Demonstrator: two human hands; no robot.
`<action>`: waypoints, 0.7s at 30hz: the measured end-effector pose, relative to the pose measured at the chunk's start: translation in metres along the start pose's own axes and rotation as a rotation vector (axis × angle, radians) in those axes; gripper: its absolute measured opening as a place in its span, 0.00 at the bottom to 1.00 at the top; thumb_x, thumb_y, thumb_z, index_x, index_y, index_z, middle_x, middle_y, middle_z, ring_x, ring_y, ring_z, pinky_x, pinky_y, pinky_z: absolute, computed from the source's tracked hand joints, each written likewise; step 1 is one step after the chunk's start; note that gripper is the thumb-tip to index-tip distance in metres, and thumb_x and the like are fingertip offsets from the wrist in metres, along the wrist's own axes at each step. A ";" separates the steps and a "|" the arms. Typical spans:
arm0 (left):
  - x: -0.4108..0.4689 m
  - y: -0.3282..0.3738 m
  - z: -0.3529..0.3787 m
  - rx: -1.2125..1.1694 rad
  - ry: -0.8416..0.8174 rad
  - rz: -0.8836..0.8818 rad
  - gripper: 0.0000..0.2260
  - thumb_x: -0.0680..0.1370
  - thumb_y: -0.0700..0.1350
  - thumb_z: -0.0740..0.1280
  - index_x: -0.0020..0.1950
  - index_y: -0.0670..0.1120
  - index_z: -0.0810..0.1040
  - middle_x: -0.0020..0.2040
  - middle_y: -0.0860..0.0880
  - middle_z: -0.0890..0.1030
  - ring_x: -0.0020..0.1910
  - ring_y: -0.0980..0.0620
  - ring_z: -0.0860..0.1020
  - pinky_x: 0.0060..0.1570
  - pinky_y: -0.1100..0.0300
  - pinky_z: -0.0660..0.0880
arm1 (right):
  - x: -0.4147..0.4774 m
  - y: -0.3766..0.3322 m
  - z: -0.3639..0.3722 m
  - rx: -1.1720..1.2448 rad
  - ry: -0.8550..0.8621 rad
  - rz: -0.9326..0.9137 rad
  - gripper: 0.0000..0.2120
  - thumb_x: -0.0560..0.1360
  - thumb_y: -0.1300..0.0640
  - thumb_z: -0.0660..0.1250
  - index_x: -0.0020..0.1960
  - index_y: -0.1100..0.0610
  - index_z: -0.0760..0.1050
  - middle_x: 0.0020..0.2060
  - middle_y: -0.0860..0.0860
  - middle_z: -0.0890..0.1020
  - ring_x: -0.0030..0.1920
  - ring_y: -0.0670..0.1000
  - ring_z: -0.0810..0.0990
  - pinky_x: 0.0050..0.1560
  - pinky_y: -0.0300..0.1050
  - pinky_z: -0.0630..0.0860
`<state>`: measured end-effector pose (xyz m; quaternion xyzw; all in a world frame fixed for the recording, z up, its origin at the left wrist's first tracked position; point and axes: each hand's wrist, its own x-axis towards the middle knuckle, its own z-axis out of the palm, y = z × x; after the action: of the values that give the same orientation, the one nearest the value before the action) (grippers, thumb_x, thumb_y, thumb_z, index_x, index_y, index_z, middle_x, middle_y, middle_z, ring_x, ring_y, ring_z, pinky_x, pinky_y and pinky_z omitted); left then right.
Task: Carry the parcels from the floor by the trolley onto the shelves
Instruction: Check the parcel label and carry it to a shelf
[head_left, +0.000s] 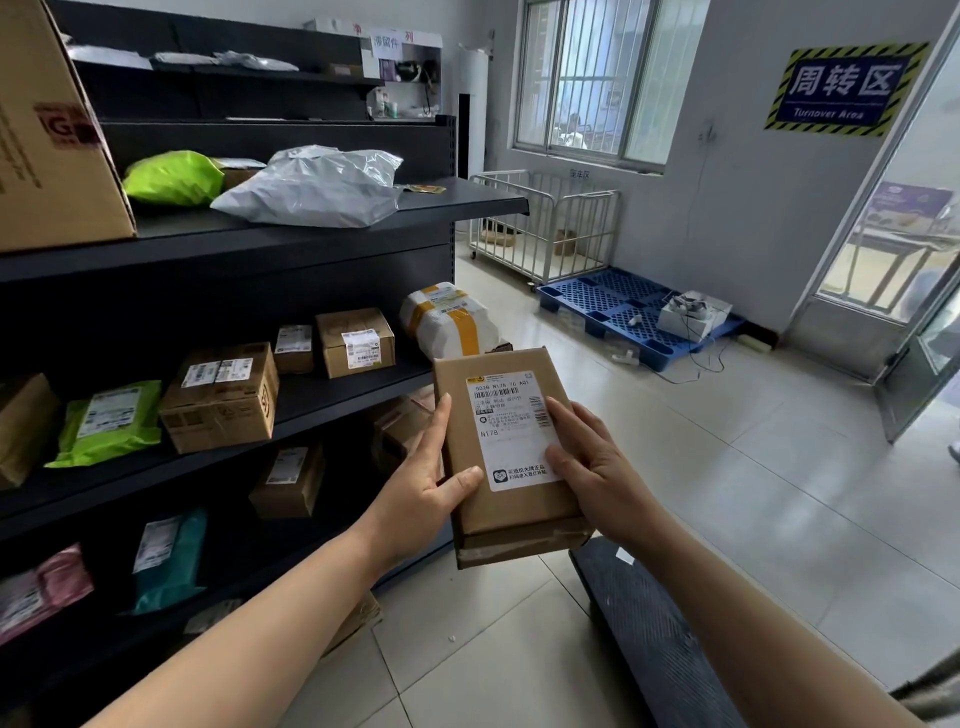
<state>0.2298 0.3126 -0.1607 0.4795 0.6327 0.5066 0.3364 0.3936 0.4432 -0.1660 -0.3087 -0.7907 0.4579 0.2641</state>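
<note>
A flat brown cardboard parcel (506, 452) with a white shipping label is held up in front of me, label facing the camera. My left hand (426, 480) grips its left edge, thumb on top. My right hand (592, 467) holds its right edge, fingers resting on the label. The black shelves (332, 387) stand just to the left, and the parcel hovers beside the end of the middle shelf. The black trolley deck (654, 639) lies low on the floor under my right forearm.
The shelves hold several boxes and bags: a grey bag (317, 189), a green bag (171, 179), a large carton (49, 130), and a taped white parcel (449, 317). A wire cage cart (545, 228) and a blue pallet (623, 306) stand by the far wall.
</note>
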 end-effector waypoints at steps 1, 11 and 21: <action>0.000 -0.001 0.000 0.016 -0.001 0.003 0.35 0.79 0.43 0.63 0.78 0.57 0.43 0.77 0.54 0.54 0.72 0.57 0.59 0.49 0.82 0.68 | -0.001 0.001 0.000 0.021 0.004 -0.006 0.24 0.79 0.57 0.59 0.74 0.45 0.60 0.70 0.39 0.58 0.66 0.37 0.61 0.56 0.24 0.66; 0.000 -0.010 -0.001 0.095 -0.014 -0.025 0.35 0.80 0.44 0.62 0.78 0.57 0.42 0.76 0.57 0.52 0.68 0.65 0.58 0.46 0.87 0.62 | -0.006 0.012 0.006 0.106 -0.011 -0.011 0.25 0.79 0.59 0.60 0.73 0.45 0.60 0.71 0.41 0.59 0.69 0.42 0.64 0.66 0.43 0.71; -0.004 -0.016 -0.009 0.064 0.059 -0.049 0.35 0.80 0.43 0.62 0.77 0.59 0.44 0.73 0.62 0.54 0.67 0.66 0.60 0.49 0.83 0.65 | 0.007 0.014 0.018 0.123 -0.045 -0.053 0.25 0.79 0.61 0.60 0.74 0.47 0.61 0.70 0.40 0.61 0.64 0.29 0.63 0.58 0.26 0.70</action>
<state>0.2190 0.3056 -0.1737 0.4592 0.6699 0.4915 0.3144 0.3799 0.4433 -0.1856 -0.2603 -0.7748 0.5054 0.2766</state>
